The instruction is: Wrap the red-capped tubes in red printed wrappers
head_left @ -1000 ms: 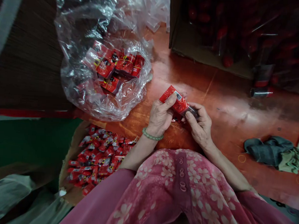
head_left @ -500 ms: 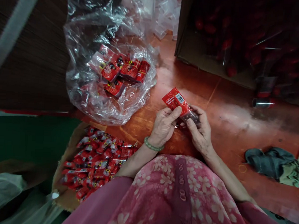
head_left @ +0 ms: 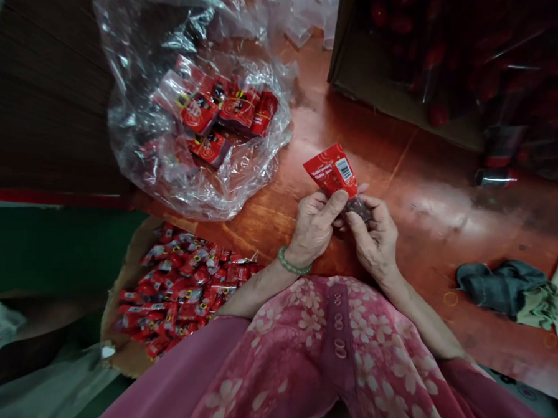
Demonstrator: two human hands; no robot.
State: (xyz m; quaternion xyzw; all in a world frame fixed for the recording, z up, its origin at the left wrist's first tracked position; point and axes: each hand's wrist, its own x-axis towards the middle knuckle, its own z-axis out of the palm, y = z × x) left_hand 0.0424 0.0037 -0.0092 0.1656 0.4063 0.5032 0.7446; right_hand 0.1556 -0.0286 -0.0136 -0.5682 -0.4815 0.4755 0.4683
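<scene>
Between my two hands is a small red plastic packet [head_left: 331, 169] with a white barcode label and a see-through lower part that shows dark contents. My left hand [head_left: 316, 222], with a green bead bracelet at the wrist, pinches the packet's middle, thumb on top. My right hand [head_left: 375, 236] closes round the dark lower end, its thumb pressed on the front. The fingers beneath the packet are mostly hidden. Both hands are just above the reddish table [head_left: 277, 234], close to my pink flowered clothing.
A clear plastic bag [head_left: 200, 195] at upper left holds bundled red packets [head_left: 240, 110]. Below it, a cardboard box [head_left: 114, 325] is full of filled red packets [head_left: 181, 291]. A large carton [head_left: 359, 101] with red items stands upper right. Dark cloth [head_left: 492, 286] lies at right.
The packet has turned more upright, and its lower part now looks bunched between my fingers. My hands have drawn slightly closer together. The whole view has shifted a little.
</scene>
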